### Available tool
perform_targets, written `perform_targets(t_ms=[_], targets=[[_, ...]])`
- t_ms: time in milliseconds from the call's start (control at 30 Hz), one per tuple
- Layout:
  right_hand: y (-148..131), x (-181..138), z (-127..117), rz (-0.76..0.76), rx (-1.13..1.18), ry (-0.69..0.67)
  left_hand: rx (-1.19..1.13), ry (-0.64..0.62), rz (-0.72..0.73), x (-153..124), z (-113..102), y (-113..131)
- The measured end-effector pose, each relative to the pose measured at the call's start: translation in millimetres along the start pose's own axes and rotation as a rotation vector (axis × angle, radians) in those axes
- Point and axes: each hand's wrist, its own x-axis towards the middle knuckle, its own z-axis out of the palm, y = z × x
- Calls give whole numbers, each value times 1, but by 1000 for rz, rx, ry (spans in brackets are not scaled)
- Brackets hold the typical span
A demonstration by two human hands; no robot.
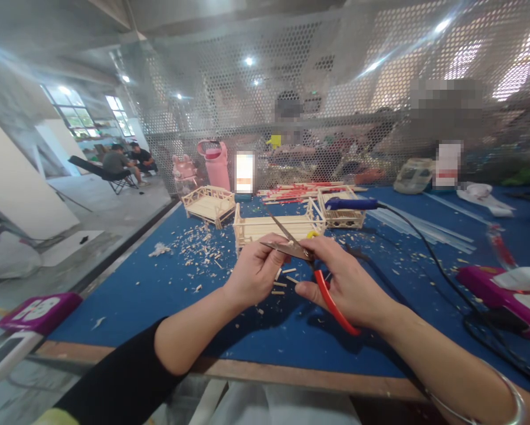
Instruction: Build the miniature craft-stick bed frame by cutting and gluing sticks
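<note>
My right hand (349, 280) grips a pair of scissors (333, 304) with red handles, its blades spread and pointing up and to the left. Close by, my left hand (256, 271) is closed in a pinch against the blades; a small pale bit shows between them, but what the fingers hold is mostly hidden. Under the hands lie several short wooden stick pieces (278, 292). Just beyond them stands a small bench-like frame of pale sticks (274, 227), partly covered by my left hand.
Two more stick models, one at the left (209, 205) and one at the right (342, 215), stand farther back. A blue-handled tool (351, 204) with a black cord rests by the right model. Red and pale sticks (300, 192), clear glue sticks (419, 224) and wood scraps (203, 248) lie around.
</note>
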Motion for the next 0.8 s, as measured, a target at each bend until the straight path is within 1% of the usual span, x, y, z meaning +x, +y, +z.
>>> perform_targets(t_ms=[100,233,300,433,533,633,800], targets=[[1,-1,1,21,71,-20,11,-23,14,0,0,0],[1,-2,2,60,220,-68,49,-9,3,0,0,2],[0,-1,2,75,254,-77,64,-16,10,0,0,3],[0,-1,2,63,197,-54,120,-9,59,0,-1,4],[1,-1,2,23,93,-4,208,52,110,0,-1,4],[1,-2,3,0,50,12,314,95,170,0,-2,4],[1,-2,2,7,66,-10,429,72,202,0,-3,6]])
